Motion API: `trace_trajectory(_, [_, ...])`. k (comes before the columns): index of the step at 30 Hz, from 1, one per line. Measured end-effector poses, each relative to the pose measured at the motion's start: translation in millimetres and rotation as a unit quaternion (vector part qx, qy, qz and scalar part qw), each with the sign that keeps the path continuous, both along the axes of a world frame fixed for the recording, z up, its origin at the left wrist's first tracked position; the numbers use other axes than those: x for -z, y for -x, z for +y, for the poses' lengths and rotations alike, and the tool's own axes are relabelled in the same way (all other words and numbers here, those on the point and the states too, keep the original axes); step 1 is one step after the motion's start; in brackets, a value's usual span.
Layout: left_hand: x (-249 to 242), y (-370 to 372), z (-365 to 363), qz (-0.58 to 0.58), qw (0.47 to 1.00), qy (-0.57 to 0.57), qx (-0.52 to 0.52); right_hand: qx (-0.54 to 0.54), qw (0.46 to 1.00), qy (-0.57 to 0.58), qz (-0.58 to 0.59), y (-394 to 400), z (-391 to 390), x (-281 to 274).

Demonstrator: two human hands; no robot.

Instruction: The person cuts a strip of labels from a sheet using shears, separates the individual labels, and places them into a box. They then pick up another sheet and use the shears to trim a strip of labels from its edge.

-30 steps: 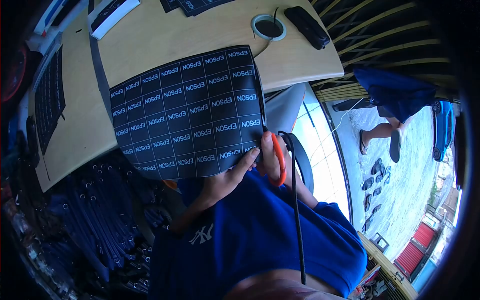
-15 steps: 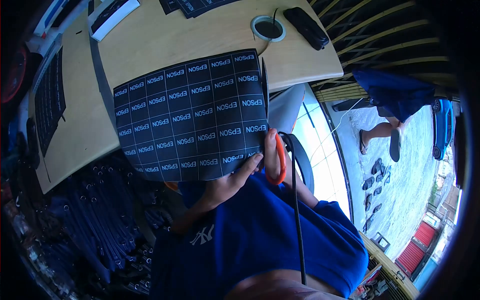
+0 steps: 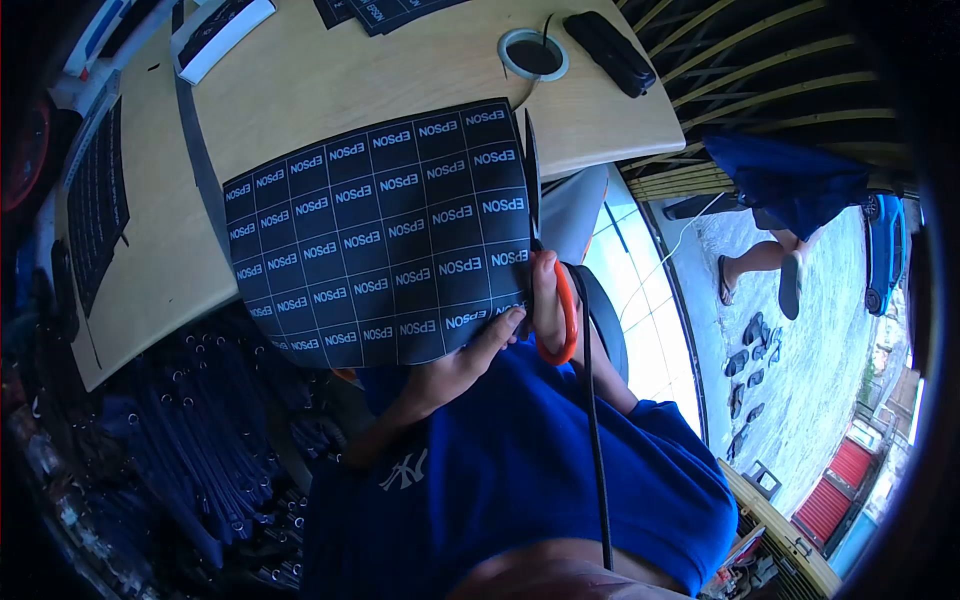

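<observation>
A large black sheet (image 3: 385, 235) printed with rows of white EPSON labels and thin grid lines is held up over the table's front edge. My left hand (image 3: 455, 375) grips its lower right corner, the thumb on top and the fingers hidden beneath. Orange-handled scissors (image 3: 571, 325) are in my right hand (image 3: 548, 310), whose thumb shows at the handle. Their dark blades run along the sheet's right edge and stand slightly apart.
The wooden table (image 3: 290, 80) bears a black case (image 3: 610, 54), a cable hole (image 3: 533, 54), a white box (image 3: 222, 38) and more printed sheets (image 3: 97, 200). Dark straps (image 3: 200, 430) hang at lower left. A person's legs (image 3: 760, 265) show at right.
The scissors' blades have parted a little and the orange handle has shifted slightly right. The sheet has barely moved.
</observation>
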State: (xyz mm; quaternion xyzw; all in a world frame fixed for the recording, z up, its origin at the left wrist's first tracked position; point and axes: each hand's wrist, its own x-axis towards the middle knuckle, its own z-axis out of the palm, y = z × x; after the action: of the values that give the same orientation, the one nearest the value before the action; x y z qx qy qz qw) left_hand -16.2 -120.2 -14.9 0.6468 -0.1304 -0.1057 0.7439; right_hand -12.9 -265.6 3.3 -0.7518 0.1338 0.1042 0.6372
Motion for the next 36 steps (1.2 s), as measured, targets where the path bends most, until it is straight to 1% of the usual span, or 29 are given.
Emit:
trace_trajectory(2, [1.9, -0.6, -0.7, 0.001, 1.0, -0.008, -0.008, -0.036, 0.993, 0.014, 0.114, 2.4, -4.1, 1.0])
trace_trajectory(3, [2.1, -1.5, -1.6, 0.012, 1.0, -0.007, -0.019, -0.036, 0.993, 0.014, 0.114, 3.6, -5.2, 1.4])
trace_trajectory(5, [3.9, -3.6, -1.8, 0.022, 0.999, -0.007, -0.03, -0.067, 0.997, 0.026, 0.015, 6.3, -6.3, 2.2])
trace_trajectory(7, [8.0, -5.4, -0.4, -0.004, 0.999, -0.043, -0.033, -0.062, 0.997, 0.032, 0.016, 10.6, -4.9, 2.8])
trace_trajectory(12, [7.0, -6.1, -2.9, -0.012, 0.998, -0.039, -0.041, -0.065, 0.997, 0.024, 0.022, 12.4, -3.4, 7.4])
trace_trajectory(15, [6.2, -5.7, 0.4, -0.04, 0.997, -0.053, -0.03, -0.043, 0.998, 0.019, 0.031, 10.4, 2.0, 2.7])
trace_trajectory(17, [4.8, -5.7, 1.1, -0.058, 0.996, -0.067, -0.017, 0.006, 1.0, 0.007, 0.029, 7.3, 4.8, -0.6])
trace_trajectory(19, [2.7, -4.4, 2.9, -0.019, 1.0, -0.002, 0.023, 0.006, 0.999, 0.019, 0.025, 1.9, 6.7, -11.3])
trace_trajectory(20, [3.7, -3.7, 3.7, -0.02, 1.0, -0.003, 0.024, 0.005, 0.999, 0.032, 0.022, -0.3, 6.9, -14.0])
trace_trajectory(22, [7.4, -2.6, 5.6, 0.008, 0.999, 0.033, 0.03, -0.007, 0.999, 0.022, 0.027, -2.2, 5.1, -9.1])
trace_trajectory(25, [4.1, -3.1, 10.0, 0.041, 0.999, 0.014, 0.032, -0.022, 0.999, 0.005, 0.043, -2.8, 4.4, -6.7])
trace_trajectory(29, [5.5, -1.2, 8.2, 0.038, 0.999, 0.016, 0.012, -0.025, 0.996, -0.018, 0.083, -2.4, 3.5, -8.3])
trace_trajectory(32, [8.6, -0.9, 7.9, 0.016, 1.0, 0.005, 0.021, 0.004, 0.995, -0.034, 0.09, -3.9, 9.7, -9.8])
trace_trajectory(35, [11.0, -1.9, 5.5, 0.008, 0.999, 0.025, 0.026, 0.019, 0.997, -0.036, 0.068, -1.6, 11.8, -1.4])
trace_trajectory(36, [11.5, -2.9, 5.7, 0.021, 0.998, 0.04, 0.05, 0.021, 0.997, -0.036, 0.068, -1.5, 11.2, -1.5])
